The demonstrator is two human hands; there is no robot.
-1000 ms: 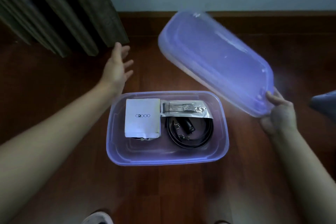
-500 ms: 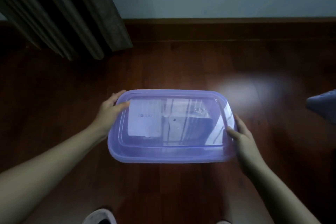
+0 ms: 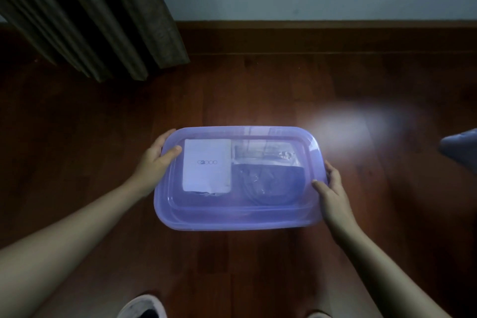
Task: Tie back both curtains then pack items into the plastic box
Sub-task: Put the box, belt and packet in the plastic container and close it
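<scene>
Purple plastic box (image 3: 232, 222) on floor (image 3: 258, 90) — lid (image 3: 312, 148) on, white packet (image 3: 206, 165) inside.

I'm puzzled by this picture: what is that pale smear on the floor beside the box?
Head view: the pale smear is soft glare on the glossy floor; head view again, the lid reflects light too, hazing the silver pouch beneath.

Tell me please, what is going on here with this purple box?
A person is closing a purple plastic box on the wooden floor. The lid lies on top. The left hand and right hand grip its short ends, thumbs on top. Through it show a white packet and a silver pouch.
</scene>
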